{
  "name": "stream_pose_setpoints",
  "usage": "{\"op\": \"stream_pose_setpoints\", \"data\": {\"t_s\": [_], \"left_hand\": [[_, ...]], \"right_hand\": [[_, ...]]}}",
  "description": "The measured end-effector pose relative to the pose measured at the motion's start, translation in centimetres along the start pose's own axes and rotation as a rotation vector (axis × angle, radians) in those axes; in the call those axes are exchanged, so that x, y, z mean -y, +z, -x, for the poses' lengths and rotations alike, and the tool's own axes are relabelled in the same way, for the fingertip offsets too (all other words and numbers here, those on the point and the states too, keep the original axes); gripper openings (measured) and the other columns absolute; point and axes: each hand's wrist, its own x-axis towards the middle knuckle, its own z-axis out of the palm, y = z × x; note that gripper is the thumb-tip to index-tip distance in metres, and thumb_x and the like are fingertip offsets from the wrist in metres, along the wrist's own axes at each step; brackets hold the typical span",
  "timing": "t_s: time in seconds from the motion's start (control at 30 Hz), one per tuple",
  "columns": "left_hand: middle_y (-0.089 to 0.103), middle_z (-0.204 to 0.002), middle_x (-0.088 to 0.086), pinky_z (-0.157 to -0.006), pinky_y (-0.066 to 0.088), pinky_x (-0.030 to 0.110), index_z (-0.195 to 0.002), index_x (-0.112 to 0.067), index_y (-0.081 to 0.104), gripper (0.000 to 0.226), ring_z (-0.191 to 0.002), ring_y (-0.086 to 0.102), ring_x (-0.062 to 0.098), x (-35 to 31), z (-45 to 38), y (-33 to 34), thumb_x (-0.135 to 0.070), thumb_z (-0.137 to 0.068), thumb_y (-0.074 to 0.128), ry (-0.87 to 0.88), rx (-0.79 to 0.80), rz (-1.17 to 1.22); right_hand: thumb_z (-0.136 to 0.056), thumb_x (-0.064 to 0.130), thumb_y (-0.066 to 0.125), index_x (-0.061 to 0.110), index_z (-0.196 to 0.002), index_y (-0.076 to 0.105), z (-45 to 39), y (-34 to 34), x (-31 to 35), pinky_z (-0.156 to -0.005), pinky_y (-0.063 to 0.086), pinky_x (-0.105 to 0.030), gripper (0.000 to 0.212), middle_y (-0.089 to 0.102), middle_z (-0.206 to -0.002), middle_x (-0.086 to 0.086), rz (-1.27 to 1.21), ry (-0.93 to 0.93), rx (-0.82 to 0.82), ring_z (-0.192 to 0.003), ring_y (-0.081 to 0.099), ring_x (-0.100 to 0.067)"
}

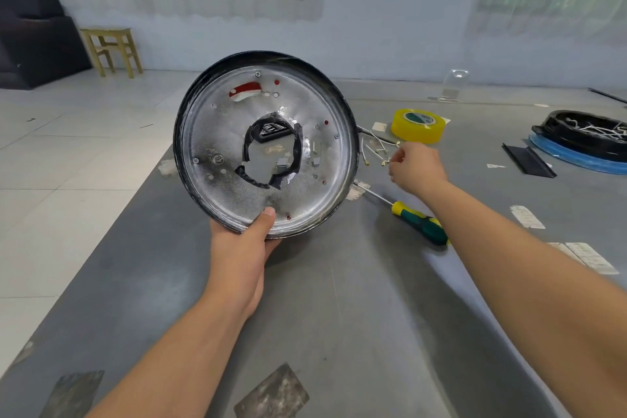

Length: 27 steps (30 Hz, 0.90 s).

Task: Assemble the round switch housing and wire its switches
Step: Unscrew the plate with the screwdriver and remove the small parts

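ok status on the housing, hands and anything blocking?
Left hand grips round housing by its lower rim, tilted up off table. Right hand reaching at small wires. Screwdriver lies nearby, nothing blocking.

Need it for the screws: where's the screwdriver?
The screwdriver lies on the grey table, right of the round housing, under the right forearm.

One head-worn wide-angle view — looking forward and down, close over the grey table (339,299).
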Motion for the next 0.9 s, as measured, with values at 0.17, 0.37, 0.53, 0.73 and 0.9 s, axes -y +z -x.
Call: {"op": "stream_pose_setpoints", "data": {"t_s": [0.17, 0.37, 0.53, 0.73, 0.9], "left_hand": [[0.07, -0.135, 0.01, -0.08, 0.064, 0.032, -0.147, -0.013, 0.049, 0.054, -0.121, 0.071, 0.024, -0.3, 0.5, 0.1, 0.005, -0.099, 0.065, 0.013, -0.027, 0.042], [0.069, -0.136, 0.009, -0.082, 0.065, 0.036, -0.147, -0.014, 0.048, 0.054, -0.122, 0.069, 0.025, -0.6, 1.1, 0.2, 0.006, -0.1, 0.063, 0.007, -0.039, 0.045], [0.072, -0.129, 0.012, -0.08, 0.065, 0.038, -0.141, -0.011, 0.052, 0.048, -0.116, 0.073, 0.028, -0.8, 1.4, 0.3, 0.008, -0.098, 0.064, 0.003, -0.014, -0.021], [0.073, -0.128, 0.015, -0.093, 0.062, 0.052, -0.141, -0.011, 0.052, 0.048, -0.115, 0.073, 0.032, -0.8, 1.5, 0.4, 0.007, -0.098, 0.064, 0.001, 0.037, -0.134], [0.072, -0.127, 0.017, -0.087, 0.064, 0.046, -0.142, -0.009, 0.051, 0.049, -0.112, 0.074, 0.032, -0.8, 1.7, 0.5, 0.008, -0.098, 0.063, 0.003, 0.042, -0.148]], "right_hand": [[-0.087, 0.013, 0.059, 0.02, -0.087, 0.071, 5.9, -0.7, 2.6, -0.086, 0.058, -0.042, 0.014, 0.075, -0.085, -0.003, -0.173, -0.165, 0.015, -0.091, 0.07, -0.025], [-0.092, 0.025, 0.071, 0.031, -0.086, 0.074, 12.6, 0.6, 3.8, -0.073, 0.053, -0.02, 0.008, 0.07, -0.074, 0.019, -0.47, -0.377, 0.002, -0.074, 0.067, -0.003], [-0.096, 0.017, 0.071, 0.024, -0.099, 0.076, 15.9, 3.2, 3.1, -0.081, 0.053, -0.021, 0.009, 0.073, -0.088, 0.013, -0.607, -0.487, 0.065, -0.083, 0.068, -0.005], [-0.091, 0.019, 0.076, 0.023, -0.097, 0.074, 16.3, 4.1, 3.5, -0.072, 0.045, -0.008, 0.008, 0.069, -0.081, 0.017, -0.52, -0.586, 0.045, -0.077, 0.063, 0.001], [-0.091, 0.031, 0.075, 0.03, -0.101, 0.077, 16.2, 4.1, 4.0, -0.081, 0.041, -0.017, 0.01, 0.068, -0.089, 0.02, -0.287, -0.678, -0.004, -0.083, 0.056, -0.001]]}}
